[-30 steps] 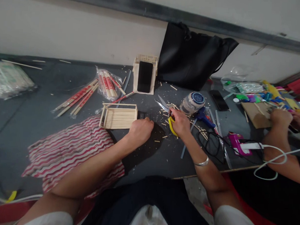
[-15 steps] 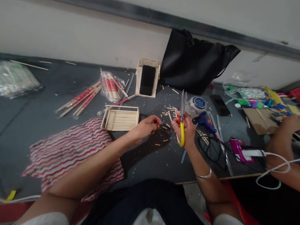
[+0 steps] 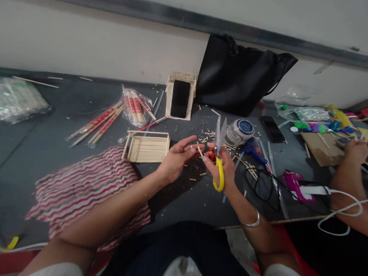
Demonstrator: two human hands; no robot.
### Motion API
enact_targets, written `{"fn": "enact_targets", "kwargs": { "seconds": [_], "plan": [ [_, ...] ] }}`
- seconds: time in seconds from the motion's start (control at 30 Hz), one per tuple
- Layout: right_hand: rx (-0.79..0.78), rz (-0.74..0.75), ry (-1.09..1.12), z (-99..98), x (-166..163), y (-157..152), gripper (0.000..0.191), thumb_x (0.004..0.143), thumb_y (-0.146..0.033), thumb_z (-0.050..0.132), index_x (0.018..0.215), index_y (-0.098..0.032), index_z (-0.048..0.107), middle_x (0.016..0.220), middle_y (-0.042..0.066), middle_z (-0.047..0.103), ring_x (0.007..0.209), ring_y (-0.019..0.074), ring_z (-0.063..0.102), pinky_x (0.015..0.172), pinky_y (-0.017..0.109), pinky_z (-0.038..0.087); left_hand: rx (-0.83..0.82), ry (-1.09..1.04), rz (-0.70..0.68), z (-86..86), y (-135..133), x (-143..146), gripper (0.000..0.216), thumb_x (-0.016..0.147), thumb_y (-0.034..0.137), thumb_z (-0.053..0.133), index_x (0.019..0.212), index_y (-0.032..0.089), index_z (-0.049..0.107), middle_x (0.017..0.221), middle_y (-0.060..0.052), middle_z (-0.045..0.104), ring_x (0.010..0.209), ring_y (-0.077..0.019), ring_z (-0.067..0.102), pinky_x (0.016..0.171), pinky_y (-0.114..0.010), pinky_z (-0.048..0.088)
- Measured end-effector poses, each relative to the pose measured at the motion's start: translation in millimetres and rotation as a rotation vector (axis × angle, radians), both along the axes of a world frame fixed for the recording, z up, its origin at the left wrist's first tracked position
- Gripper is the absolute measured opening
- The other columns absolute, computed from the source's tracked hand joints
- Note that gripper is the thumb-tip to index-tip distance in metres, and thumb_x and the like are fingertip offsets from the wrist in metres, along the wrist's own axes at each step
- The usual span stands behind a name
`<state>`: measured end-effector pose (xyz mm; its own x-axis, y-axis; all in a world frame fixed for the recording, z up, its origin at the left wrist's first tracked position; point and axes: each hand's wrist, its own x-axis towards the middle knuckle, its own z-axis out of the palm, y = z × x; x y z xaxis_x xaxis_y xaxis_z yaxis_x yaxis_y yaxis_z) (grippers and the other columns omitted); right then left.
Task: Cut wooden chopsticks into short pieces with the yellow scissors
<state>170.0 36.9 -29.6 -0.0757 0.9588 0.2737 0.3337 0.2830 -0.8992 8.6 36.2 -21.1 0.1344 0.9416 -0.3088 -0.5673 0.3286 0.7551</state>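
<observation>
Head view: right hand [image 3: 224,168], fingers closed around yellow-handled scissors [image 3: 219,153], blades upright; left hand [image 3: 175,158], fingers spread open, short wooden stick [image 3: 199,150] seemingly at fingertips.

Left hand [image 3: 177,158] and right hand [image 3: 222,167] meet over mid-table [image 3: 51,121], scissors [image 3: 219,155] in the right, blades pointing away, stick [image 3: 199,150] between the two hands. Tray [image 3: 146,146] lies just left of the left hand, cloth [image 3: 88,187] in front of it, chopstick packs [image 3: 137,106] behind it. Phone stand [image 3: 181,95] is behind the hands at the wall, bag [image 3: 243,75] right of it, jar [image 3: 240,132] just right of the scissors, glue gun [image 3: 294,184] further right, near the front edge.
</observation>
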Motion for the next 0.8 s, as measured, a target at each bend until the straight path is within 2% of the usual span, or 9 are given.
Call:
{"fn": "enact_targets", "kwargs": {
  "seconds": [0.13, 0.2, 0.27, 0.37, 0.5, 0.63, 0.8],
  "plan": [
    [0.052, -0.025, -0.038, -2.4, -2, -2, 0.03, 0.08, -0.03, 0.066, 0.109, -0.023, 0.061, 0.092, 0.003, 0.074, 0.07, 0.0151, 0.068, 0.065, 0.028, 0.058, -0.019, -0.096, -0.022, -0.4, -7, 7, 0.053, 0.078, 0.013, 0.079, 0.128, 0.017, 0.062, 0.1, -0.006, 0.08, 0.096, -0.0169, 0.073, 0.099, -0.034, 0.051],
    [0.072, -0.037, -0.07, -2.6, -2, -3, 0.031, 0.081, -0.032, 0.066, 0.11, -0.023, 0.061, 0.097, 0.005, 0.074, 0.073, 0.0162, 0.069, 0.067, 0.03, 0.058, -0.029, -0.119, -0.033, -0.6, -8, 10, 0.046, 0.077, 0.013, 0.08, 0.12, 0.016, 0.067, 0.095, -0.006, 0.081, 0.092, -0.0161, 0.073, 0.096, -0.032, 0.052],
    [0.076, -0.037, -0.075, -3.1, -2, -3, 0.031, 0.082, -0.033, 0.068, 0.11, -0.023, 0.061, 0.099, 0.005, 0.074, 0.076, 0.017, 0.069, 0.069, 0.031, 0.059, -0.03, -0.124, -0.049, -0.4, -8, 10, 0.03, 0.077, 0.014, 0.08, 0.106, 0.014, 0.073, 0.092, -0.007, 0.081, 0.087, -0.0154, 0.073, 0.091, -0.03, 0.053],
    [0.041, 0.0, -0.028, -6.0, -2, -4, 0.035, 0.081, -0.035, 0.071, 0.112, -0.023, 0.061, 0.093, 0.002, 0.073, 0.072, 0.0156, 0.068, 0.066, 0.03, 0.058, -0.05, -0.129, -0.042, 1.1, -5, 8, 0.013, 0.079, 0.015, 0.078, 0.091, 0.013, 0.075, 0.087, -0.006, 0.08, 0.081, -0.0153, 0.073, 0.087, -0.029, 0.054],
    [0.021, 0.009, -0.008, -13.3, 1, -3, 0.043, 0.078, -0.036, 0.075, 0.117, -0.025, 0.061, 0.082, -0.002, 0.068, 0.068, 0.0139, 0.065, 0.068, 0.03, 0.058, -0.112, -0.135, -0.036, 5.0, -2, 3, 0.009, 0.084, 0.014, 0.072, 0.092, 0.012, 0.075, 0.084, -0.007, 0.079, 0.078, -0.0168, 0.075, 0.082, -0.029, 0.056],
    [0.053, -0.008, -0.079, -15.6, 6, -1, 0.046, 0.076, -0.039, 0.078, 0.118, -0.026, 0.062, 0.097, 0.002, 0.072, 0.075, 0.0157, 0.068, 0.075, 0.032, 0.059, -0.138, -0.123, -0.076, 7.5, -1, 1, 0.006, 0.087, 0.013, 0.069, 0.089, 0.011, 0.074, 0.083, -0.009, 0.079, 0.079, -0.0167, 0.075, 0.082, -0.028, 0.056],
    [0.132, -0.013, -0.176, -13.3, 8, 0, 0.045, 0.078, -0.04, 0.077, 0.119, -0.027, 0.062, 0.108, 0.005, 0.074, 0.082, 0.0186, 0.07, 0.078, 0.035, 0.06, -0.118, -0.107, -0.092, 6.1, -2, 2, 0.007, 0.082, 0.017, 0.076, 0.087, 0.012, 0.075, 0.083, -0.008, 0.08, 0.076, -0.0158, 0.074, 0.081, -0.028, 0.054]
  ]
}}
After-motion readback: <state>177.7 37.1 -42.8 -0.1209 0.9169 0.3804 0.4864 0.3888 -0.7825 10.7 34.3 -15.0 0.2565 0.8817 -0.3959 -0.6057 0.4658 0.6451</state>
